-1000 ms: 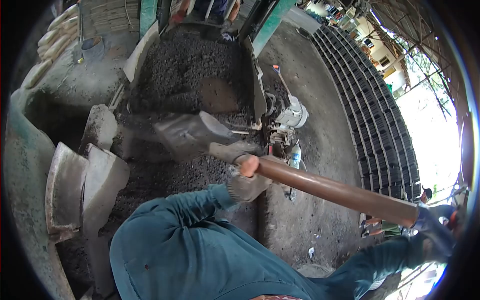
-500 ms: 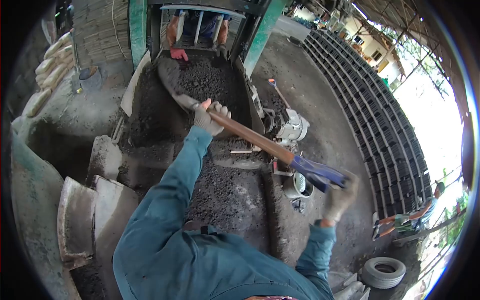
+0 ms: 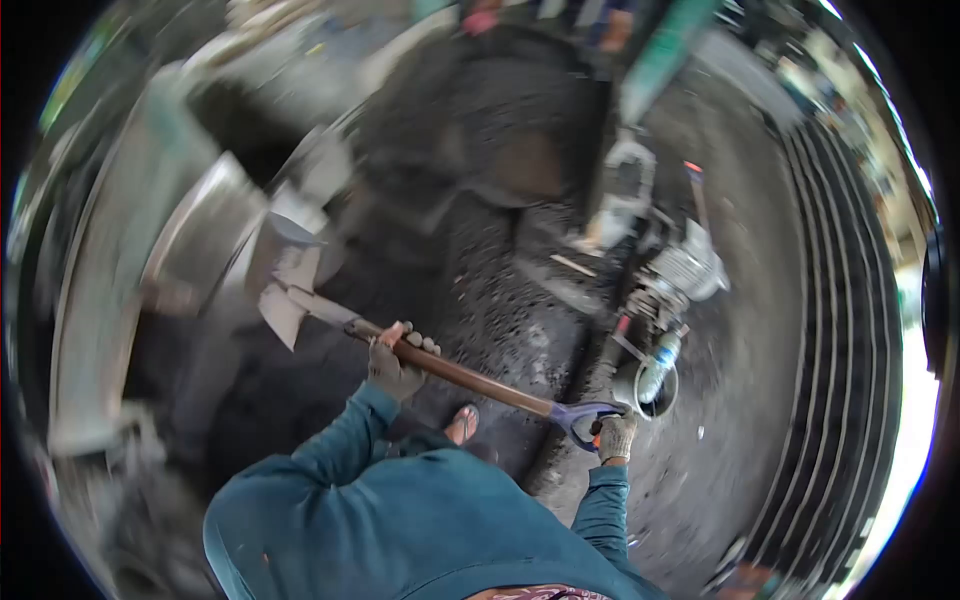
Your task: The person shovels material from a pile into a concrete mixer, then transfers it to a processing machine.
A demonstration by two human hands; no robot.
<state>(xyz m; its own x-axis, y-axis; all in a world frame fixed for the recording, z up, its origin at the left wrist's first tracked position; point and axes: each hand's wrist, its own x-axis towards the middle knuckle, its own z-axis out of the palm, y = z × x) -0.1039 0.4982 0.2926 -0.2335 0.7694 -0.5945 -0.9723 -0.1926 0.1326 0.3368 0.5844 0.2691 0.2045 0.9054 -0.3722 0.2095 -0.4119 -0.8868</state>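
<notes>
A brown wooden-shafted, blue-gripped shovel [image 3: 470, 380] is clasped by the gloved left hand [image 3: 395, 365] (blade end, ten o'clock) and the gloved right hand [image 3: 613, 437].

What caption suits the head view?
Gloved left hand and right hand grip a brown-shafted, blue-handled shovel over dark gravelly mix.

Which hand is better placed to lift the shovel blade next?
Left, probably: the left hand grips the shovel shaft nearest the blade; the right hand sits far back on the end grip.
</notes>
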